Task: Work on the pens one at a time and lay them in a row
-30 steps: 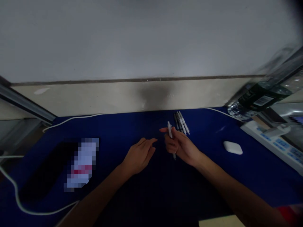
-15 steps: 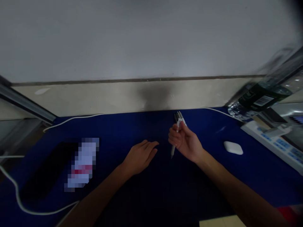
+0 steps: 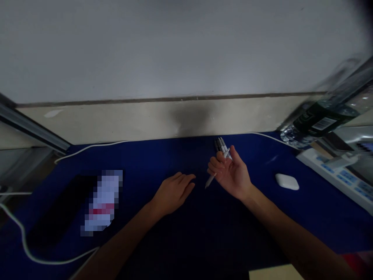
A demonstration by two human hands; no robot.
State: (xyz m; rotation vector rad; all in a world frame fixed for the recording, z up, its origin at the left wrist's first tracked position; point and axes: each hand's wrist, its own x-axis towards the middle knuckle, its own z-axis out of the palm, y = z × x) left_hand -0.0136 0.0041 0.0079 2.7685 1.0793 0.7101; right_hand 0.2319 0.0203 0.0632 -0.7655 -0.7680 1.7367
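A slim pen (image 3: 210,181) with a grey tip end lies across the fingers of my right hand (image 3: 231,173). The palm faces up and left, the fingers curl around the pen, and the thumb is lifted away from it. Just behind that hand, several white and dark pens (image 3: 220,144) lie side by side on the blue desk surface (image 3: 163,155), their near ends partly hidden. My left hand (image 3: 175,190) rests palm down on the desk to the left, fingers loosely extended, holding nothing.
A phone with a blurred screen (image 3: 105,198) lies left, beside a dark object (image 3: 62,206). To the right are a white rounded case (image 3: 287,181), a power strip (image 3: 335,175) and a plastic bottle (image 3: 317,118). A white cable (image 3: 25,243) curves at left; a wall (image 3: 140,120) stands behind.
In my right hand the pen has tilted, its lower tip swinging left and up. The thumb has lifted off and the palm has opened more. My left hand has stayed in place.
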